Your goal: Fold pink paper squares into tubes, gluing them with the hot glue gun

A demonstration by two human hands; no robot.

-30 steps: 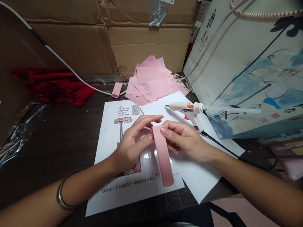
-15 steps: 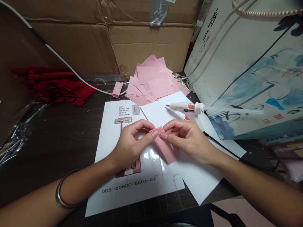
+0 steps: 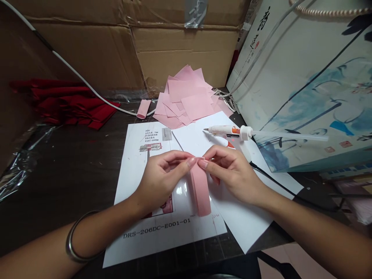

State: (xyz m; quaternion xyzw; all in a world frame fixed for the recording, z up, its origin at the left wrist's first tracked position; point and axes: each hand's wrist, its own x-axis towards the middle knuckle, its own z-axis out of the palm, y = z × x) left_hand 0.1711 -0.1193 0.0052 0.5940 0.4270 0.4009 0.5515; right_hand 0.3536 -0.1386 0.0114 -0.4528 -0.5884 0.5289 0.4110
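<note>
A folded pink sheet (image 3: 201, 192) is pinched at its far end between both hands, and its long strip hangs toward me over the printed white sheet (image 3: 122, 217). My left hand (image 3: 165, 176) grips the left corner between thumb and fingers. On the right corner, my right hand (image 3: 228, 170) holds with thumb and forefinger, the other fingers curled beneath. Just beyond the right hand lies a white glue gun (image 3: 222, 131) with a clear glue stick in its back, resting on a plain white sheet (image 3: 250, 228).
Loose pink sheets (image 3: 188, 91) lie piled at the back, beside a small rolled pink piece (image 3: 143, 109). Red folded fabric (image 3: 69, 104) is heaped at left. Cardboard boxes (image 3: 186, 58) and a painted white box (image 3: 305, 85) wall the dark table (image 3: 72, 166). A white cable (image 3: 78, 79) crosses behind.
The folded pink sheet has swung from slanting right to nearly straight toward me, and more of its length shows. Both hands still pinch its far end.
</note>
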